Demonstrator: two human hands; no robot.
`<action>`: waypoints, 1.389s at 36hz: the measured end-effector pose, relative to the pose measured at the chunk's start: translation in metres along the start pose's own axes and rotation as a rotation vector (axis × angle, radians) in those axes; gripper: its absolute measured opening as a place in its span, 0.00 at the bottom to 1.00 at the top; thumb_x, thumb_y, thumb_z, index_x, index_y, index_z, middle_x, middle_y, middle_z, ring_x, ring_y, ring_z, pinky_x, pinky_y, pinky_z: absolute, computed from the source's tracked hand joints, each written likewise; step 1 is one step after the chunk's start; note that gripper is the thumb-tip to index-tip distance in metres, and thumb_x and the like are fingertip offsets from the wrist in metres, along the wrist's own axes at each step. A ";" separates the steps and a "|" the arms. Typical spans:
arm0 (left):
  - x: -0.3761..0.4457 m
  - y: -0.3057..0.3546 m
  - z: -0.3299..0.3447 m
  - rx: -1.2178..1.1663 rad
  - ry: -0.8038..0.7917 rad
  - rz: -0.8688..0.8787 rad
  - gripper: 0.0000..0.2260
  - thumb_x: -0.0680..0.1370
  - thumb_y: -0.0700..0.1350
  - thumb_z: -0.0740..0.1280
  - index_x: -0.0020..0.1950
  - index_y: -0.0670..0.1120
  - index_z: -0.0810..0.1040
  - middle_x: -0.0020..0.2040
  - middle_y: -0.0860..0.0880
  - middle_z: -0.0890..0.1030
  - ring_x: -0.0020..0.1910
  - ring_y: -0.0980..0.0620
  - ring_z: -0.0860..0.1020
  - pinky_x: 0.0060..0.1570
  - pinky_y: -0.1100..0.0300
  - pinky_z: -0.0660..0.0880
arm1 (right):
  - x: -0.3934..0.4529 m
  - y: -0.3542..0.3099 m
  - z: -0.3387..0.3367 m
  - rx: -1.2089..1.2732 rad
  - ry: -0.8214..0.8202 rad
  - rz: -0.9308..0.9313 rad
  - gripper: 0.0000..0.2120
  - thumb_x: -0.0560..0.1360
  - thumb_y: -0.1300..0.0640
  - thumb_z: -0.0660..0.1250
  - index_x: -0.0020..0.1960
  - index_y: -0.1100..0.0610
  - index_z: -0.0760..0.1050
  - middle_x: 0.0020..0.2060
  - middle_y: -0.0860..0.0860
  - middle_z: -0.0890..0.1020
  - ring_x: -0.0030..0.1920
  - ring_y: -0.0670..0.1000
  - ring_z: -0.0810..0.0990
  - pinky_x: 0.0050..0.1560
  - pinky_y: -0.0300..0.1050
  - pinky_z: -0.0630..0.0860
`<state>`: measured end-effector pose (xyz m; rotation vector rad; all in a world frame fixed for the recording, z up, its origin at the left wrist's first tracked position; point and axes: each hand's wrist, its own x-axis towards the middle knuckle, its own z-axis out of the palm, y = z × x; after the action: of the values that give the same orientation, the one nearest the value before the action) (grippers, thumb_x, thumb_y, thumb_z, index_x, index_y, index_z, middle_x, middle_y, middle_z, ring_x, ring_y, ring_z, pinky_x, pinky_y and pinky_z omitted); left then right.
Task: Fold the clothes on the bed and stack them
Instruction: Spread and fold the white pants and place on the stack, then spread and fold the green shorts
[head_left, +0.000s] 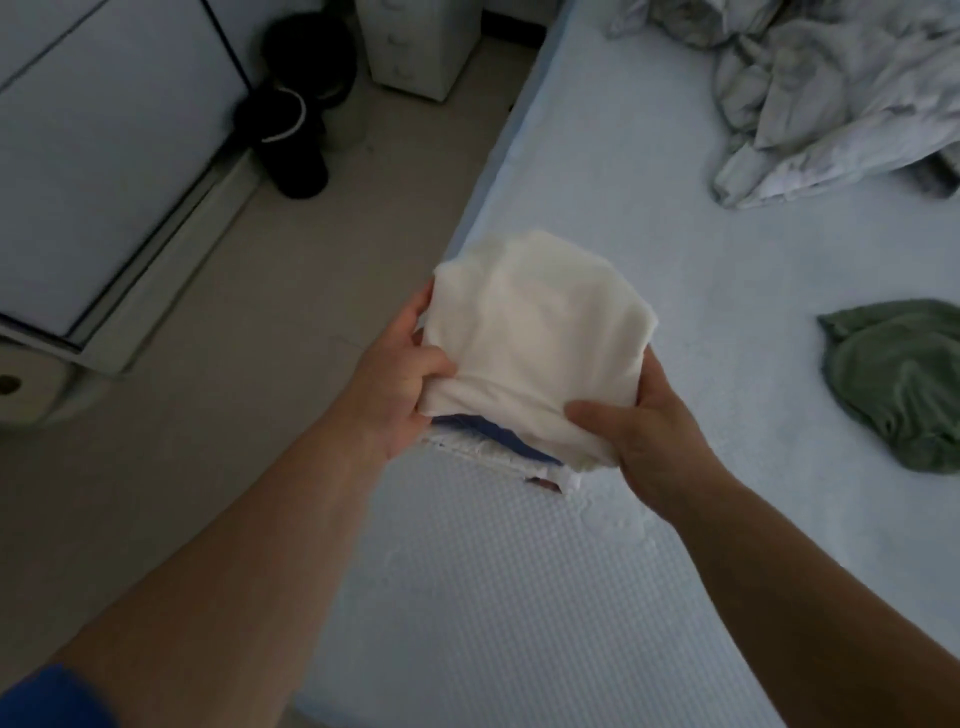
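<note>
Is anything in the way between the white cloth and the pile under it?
Nothing visible. Both hands, left hand and right hand, hold the folded white cloth right over the pile at the bed edge. The green cloth lies off to the right.

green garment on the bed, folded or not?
Not folded: the green garment lies crumpled in a loose heap on the bed, right of the hands.

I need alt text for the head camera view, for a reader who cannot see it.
Two bare hands, left hand and right hand, hold a folded cream cloth above a small stack of folded clothes at the edge of a light blue bed. A crumpled green garment and rumpled grey bedding lie further right.
</note>
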<state>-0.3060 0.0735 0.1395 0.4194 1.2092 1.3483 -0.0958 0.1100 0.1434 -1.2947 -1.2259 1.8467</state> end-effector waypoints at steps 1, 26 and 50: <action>0.013 0.003 -0.002 -0.002 -0.005 0.001 0.38 0.61 0.29 0.58 0.70 0.51 0.68 0.58 0.48 0.79 0.52 0.51 0.80 0.47 0.58 0.78 | 0.012 -0.001 0.003 -0.022 0.019 -0.008 0.40 0.59 0.58 0.75 0.67 0.42 0.66 0.58 0.44 0.78 0.58 0.52 0.78 0.57 0.57 0.76; 0.061 -0.131 -0.082 1.781 -0.147 0.220 0.26 0.80 0.57 0.51 0.76 0.58 0.45 0.78 0.49 0.46 0.76 0.47 0.46 0.72 0.46 0.47 | 0.050 0.171 0.022 -1.249 0.067 -0.108 0.32 0.79 0.42 0.52 0.71 0.40 0.31 0.72 0.44 0.32 0.68 0.43 0.25 0.70 0.41 0.32; -0.033 -0.192 0.125 1.506 -0.408 0.059 0.16 0.76 0.45 0.64 0.64 0.47 0.75 0.65 0.50 0.72 0.65 0.53 0.69 0.63 0.64 0.61 | -0.118 0.137 -0.194 -1.024 0.376 0.446 0.26 0.77 0.48 0.63 0.72 0.53 0.61 0.70 0.49 0.64 0.71 0.50 0.58 0.70 0.45 0.57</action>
<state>-0.0973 0.0432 0.0444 1.6714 1.6578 0.1064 0.1347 0.0234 0.0453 -2.4791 -1.8384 1.0668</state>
